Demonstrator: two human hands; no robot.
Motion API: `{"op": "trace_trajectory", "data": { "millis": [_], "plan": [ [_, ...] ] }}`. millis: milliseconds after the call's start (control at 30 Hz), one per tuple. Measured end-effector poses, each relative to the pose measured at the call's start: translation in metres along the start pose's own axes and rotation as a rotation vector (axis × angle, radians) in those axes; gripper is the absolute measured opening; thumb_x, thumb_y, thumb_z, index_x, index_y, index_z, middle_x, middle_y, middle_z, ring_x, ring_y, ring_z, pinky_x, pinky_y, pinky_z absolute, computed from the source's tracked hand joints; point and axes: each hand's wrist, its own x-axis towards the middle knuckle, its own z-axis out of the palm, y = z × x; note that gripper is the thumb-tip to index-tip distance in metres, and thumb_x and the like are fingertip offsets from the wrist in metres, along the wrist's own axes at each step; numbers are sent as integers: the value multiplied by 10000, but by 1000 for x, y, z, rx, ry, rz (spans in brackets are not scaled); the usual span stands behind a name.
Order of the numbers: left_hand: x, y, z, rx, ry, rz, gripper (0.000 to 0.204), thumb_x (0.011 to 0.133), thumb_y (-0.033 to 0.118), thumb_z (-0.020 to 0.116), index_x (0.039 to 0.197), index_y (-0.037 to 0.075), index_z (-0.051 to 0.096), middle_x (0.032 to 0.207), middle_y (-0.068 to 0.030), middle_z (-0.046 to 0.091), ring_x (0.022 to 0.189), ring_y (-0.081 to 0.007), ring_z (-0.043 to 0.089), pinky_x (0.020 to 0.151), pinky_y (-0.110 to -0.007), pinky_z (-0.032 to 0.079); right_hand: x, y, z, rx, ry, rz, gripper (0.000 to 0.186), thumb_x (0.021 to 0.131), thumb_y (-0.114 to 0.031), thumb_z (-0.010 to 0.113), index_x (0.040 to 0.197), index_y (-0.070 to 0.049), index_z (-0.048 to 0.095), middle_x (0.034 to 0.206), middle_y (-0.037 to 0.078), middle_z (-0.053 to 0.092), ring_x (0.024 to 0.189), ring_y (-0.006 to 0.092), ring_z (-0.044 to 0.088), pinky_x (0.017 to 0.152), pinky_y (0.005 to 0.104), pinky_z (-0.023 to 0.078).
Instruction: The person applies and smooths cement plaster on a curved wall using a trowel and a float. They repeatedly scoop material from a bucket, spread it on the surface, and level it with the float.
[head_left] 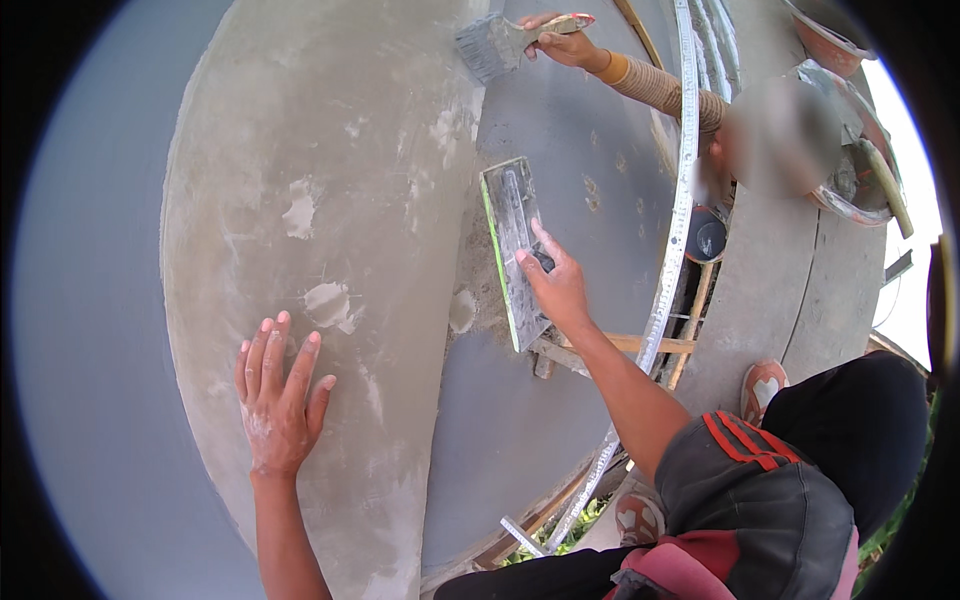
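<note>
1. My left hand (278, 415) is spread over the pale grey-beige section (370, 250) of a plastered surface, palm toward it, fingers apart and gripping nothing; how firmly it presses, I cannot tell.
2. My right hand (558, 285) has its fingers clamped on the dark handle of a flat trowel (514, 215). 1 finger reaches up along the plate.
3. That trowel stands nearly upright, tipped a little, just right of the border between the pale section and the smoother darker grey area (590, 130). A bright green line runs down its left edge, and its plate is smeared with grey.
4. 2 whitish patches, an upper patch (299, 209) and a lower patch (330, 306), mark the pale section above my left hand.
5. Near the top, a co-worker's hand (562, 46) grips a wide, grey-caked brush (488, 48) at that same border.
6. A long silvery strip (676, 220) curves down to the right of my trowel.
7. Beyond it, a dark-mouthed container (706, 238) sits beside the planks (765, 270), and farther up is a basin (890, 150) with a stick-like handle (884, 185) leaning over its rim.
</note>
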Motion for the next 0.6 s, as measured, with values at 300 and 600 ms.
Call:
{"op": "trace_trajectory", "data": {
  "millis": [300, 600],
  "plan": [
    [19, 1, 20, 200, 40, 24, 605, 1103, 666, 529, 1456, 217, 728, 1648, -135, 580, 1569, -329, 466, 1329, -532, 264, 73, 10, -24, 52, 15, -61, 658, 1066, -372, 757, 1648, -138, 557, 1583, 198, 647, 1514, 324, 571, 1250, 411, 420],
    [17, -4, 29, 242, 16, 85, 674, 1109, 704, 478, 1505, 198, 681, 1657, -169, 556, 1567, -356, 470, 1332, -547, 237, 86, 6, 0, -37, -6, -140, 659, 1074, -452, 730, 1661, -212, 548, 1502, 220, 701, 1154, 287, 788, 1013, 394, 582]
  ]
}}
